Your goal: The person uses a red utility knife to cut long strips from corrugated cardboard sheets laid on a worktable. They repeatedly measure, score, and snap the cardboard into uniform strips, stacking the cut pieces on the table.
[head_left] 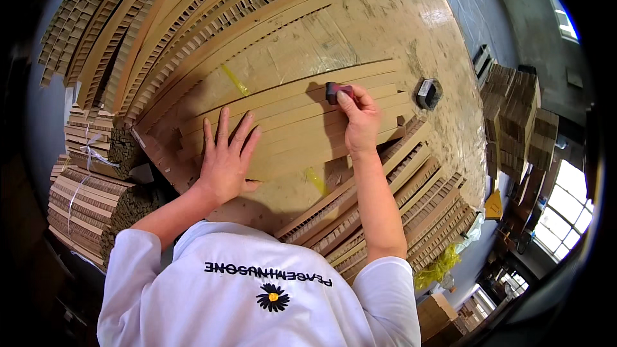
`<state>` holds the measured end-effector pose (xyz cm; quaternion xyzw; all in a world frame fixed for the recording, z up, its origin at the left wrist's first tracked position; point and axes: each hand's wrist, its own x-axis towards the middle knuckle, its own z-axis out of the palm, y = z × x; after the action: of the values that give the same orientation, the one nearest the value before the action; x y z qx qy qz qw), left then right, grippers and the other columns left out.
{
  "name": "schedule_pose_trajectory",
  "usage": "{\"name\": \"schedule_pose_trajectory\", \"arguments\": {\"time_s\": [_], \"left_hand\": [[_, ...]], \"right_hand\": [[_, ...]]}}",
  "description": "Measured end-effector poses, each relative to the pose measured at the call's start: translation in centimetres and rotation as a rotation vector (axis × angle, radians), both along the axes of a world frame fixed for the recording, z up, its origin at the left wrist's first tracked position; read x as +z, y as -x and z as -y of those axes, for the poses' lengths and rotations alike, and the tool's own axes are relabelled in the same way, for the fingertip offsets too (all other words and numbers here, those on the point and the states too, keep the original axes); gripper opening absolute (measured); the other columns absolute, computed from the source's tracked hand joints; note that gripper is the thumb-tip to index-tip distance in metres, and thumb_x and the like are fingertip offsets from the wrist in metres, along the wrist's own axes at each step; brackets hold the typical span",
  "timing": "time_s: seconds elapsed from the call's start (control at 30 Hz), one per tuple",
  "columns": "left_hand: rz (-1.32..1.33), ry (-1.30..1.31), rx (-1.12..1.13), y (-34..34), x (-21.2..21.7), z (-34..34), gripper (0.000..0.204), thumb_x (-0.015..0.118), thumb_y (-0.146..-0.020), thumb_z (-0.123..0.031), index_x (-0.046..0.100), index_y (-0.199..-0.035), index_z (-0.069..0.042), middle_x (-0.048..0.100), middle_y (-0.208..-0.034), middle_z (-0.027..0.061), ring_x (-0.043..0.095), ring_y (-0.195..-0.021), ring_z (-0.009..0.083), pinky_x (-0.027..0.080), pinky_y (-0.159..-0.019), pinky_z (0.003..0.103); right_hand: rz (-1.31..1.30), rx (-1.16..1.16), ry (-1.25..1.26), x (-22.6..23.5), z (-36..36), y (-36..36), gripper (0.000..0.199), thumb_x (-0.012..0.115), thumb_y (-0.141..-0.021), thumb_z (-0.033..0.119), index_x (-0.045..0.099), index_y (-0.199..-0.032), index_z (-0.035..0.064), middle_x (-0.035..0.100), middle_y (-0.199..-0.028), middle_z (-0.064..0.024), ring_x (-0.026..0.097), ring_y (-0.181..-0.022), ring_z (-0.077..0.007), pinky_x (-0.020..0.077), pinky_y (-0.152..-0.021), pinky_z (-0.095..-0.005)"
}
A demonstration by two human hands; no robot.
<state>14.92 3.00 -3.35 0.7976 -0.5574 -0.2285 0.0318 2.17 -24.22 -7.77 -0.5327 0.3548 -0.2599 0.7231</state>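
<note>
Several flat brown cardboard strips [289, 125] lie side by side on the work table, forming a slanted panel in front of me. My left hand [228, 148] rests palm down on the left part of these strips, its fingers spread. Over their right part, my right hand [360, 112] grips a small dark red and black block [335, 92] that looks like a hand stamp. Its underside is hidden, so I cannot tell whether it touches the cardboard. A black many-sided case [427, 94], perhaps an ink pad, sits on the table to the right of that hand.
Long honeycomb cardboard strips [173, 32] cover the table's far left. More strips [411, 193] are stacked at the near right. Tied bundles [90, 209] stand at the left. Yellow tape [235, 80] shows beyond the panel. Cardboard stacks [514, 115] stand off the table's right side.
</note>
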Motion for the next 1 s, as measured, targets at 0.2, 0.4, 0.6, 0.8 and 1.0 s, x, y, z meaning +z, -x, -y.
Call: {"name": "schedule_pose_trajectory", "arguments": {"time_s": [0.2,0.4,0.6,0.8,1.0], "left_hand": [[-0.037,0.397,0.186,-1.7,-0.2,2.4,0.082,0.087,-0.074,-0.034,0.052,-0.142,-0.004,0.038,-0.154,0.0172,0.033,-0.143,0.0469,0.029,-0.115,0.067],[0.006,0.713,0.410,-3.5,-5.1,7.3,0.027,0.074,-0.086,-0.007,0.067,-0.112,-0.005,0.060,-0.111,0.0101,0.056,-0.102,0.0327,0.048,-0.088,0.044],[0.007,0.694,0.412,-3.6,-5.8,7.6,0.021,0.073,-0.087,-0.007,0.067,-0.107,-0.007,0.062,-0.105,0.0072,0.058,-0.098,0.0299,0.048,-0.084,0.042],[0.004,0.678,0.417,-3.6,-5.9,7.7,0.020,0.073,-0.087,-0.009,0.067,-0.106,-0.008,0.062,-0.105,0.0058,0.058,-0.099,0.0286,0.047,-0.085,0.042],[0.009,0.653,0.424,-3.6,-6.1,7.7,0.018,0.074,-0.086,-0.013,0.068,-0.103,-0.010,0.061,-0.105,0.0026,0.058,-0.100,0.0262,0.046,-0.085,0.042]], "right_hand": [[-0.067,0.230,0.323,2.7,2.6,-0.7,0.017,0.075,-0.087,-0.006,0.074,-0.102,0.0016,0.065,-0.104,-0.0036,0.061,-0.094,-0.0139,0.0509,-0.085,-0.0276],[-0.156,0.561,0.935,3.9,5.1,-3.8,0.022,0.075,-0.079,-0.011,0.074,-0.097,0.0027,0.069,-0.097,-0.0074,0.064,-0.088,-0.0222,0.0538,-0.078,-0.0306],[-0.215,0.653,0.943,2.6,5.8,-4.3,0.027,0.072,-0.080,-0.017,0.074,-0.102,-0.0001,0.068,-0.101,-0.0090,0.068,-0.089,-0.0185,0.0565,-0.079,-0.0281],[-0.240,0.688,1.007,3.1,5.9,-4.7,0.029,0.070,-0.079,-0.019,0.073,-0.101,0.0003,0.069,-0.101,-0.0091,0.068,-0.089,-0.0187,0.0564,-0.078,-0.0277],[-0.257,0.688,1.015,3.2,5.9,-4.7,0.029,0.070,-0.079,-0.018,0.074,-0.100,0.0014,0.069,-0.101,-0.0091,0.068,-0.087,-0.0191,0.0566,-0.077,-0.0278]]}}
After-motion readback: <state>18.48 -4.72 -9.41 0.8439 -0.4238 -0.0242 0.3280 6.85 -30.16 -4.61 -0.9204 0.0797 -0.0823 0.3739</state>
